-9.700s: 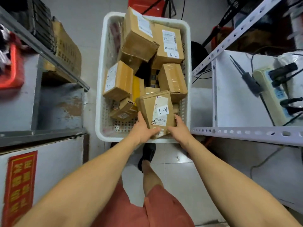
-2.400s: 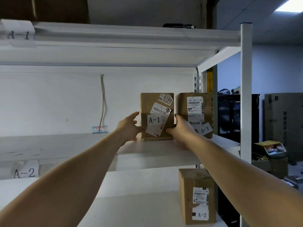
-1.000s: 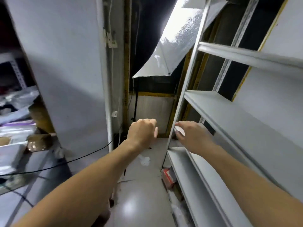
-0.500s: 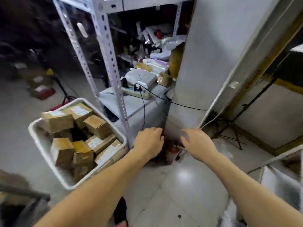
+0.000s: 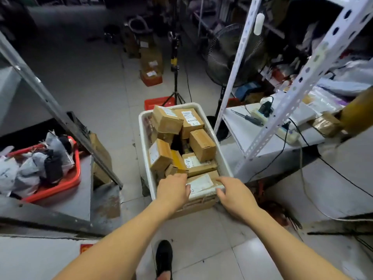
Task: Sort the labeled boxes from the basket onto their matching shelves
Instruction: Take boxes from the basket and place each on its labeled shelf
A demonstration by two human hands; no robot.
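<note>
White basket (image 5: 145, 138) is sitting on the floor btwn two racks, packed w/ cardboard boxes (image 5: 202, 145) lying at all angles; one near the front is showing an "A-2" tag (image 5: 189, 162). The nearest box (image 5: 202, 181), white label up, is lying against the basket's near rim. Left hand (image 5: 173, 191) is hovering over its left end, fingers curled, grip closed on nothing I can see; right hand (image 5: 232, 191) is reaching at its right end, grip open, fingers loosely bent. Red tray (image 5: 60, 187) of bagged items is resting on the left surface; a fan (image 5: 226, 55) is standing behind the white rack (image 5: 298, 81).
</note>
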